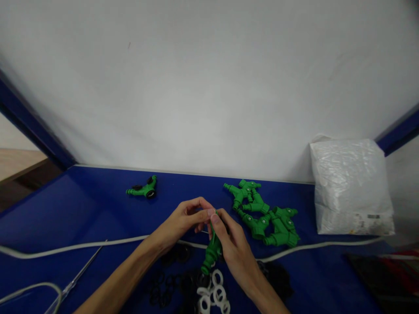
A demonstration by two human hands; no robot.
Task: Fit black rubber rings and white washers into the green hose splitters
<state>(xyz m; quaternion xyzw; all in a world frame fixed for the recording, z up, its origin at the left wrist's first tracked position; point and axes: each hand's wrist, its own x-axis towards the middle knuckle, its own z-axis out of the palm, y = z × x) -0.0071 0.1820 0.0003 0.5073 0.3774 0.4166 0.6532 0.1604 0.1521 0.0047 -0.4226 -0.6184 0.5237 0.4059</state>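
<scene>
Head view: green connector (213, 252) held in my right hand (235, 242), the nearer one, on its 3 o'clock side; long axis roughly 12 to 7. My left hand (193, 214) bunches narrow at the 12 end, grip can't tell. White rings (218, 295) toward 6.

Room beyond hands (234, 242), green fittings (258, 223) right

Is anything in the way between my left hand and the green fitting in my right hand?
Nothing visible is: the left hand has its fingertips at the upper end of the green fitting, beside the thumb of the right hand.
</scene>
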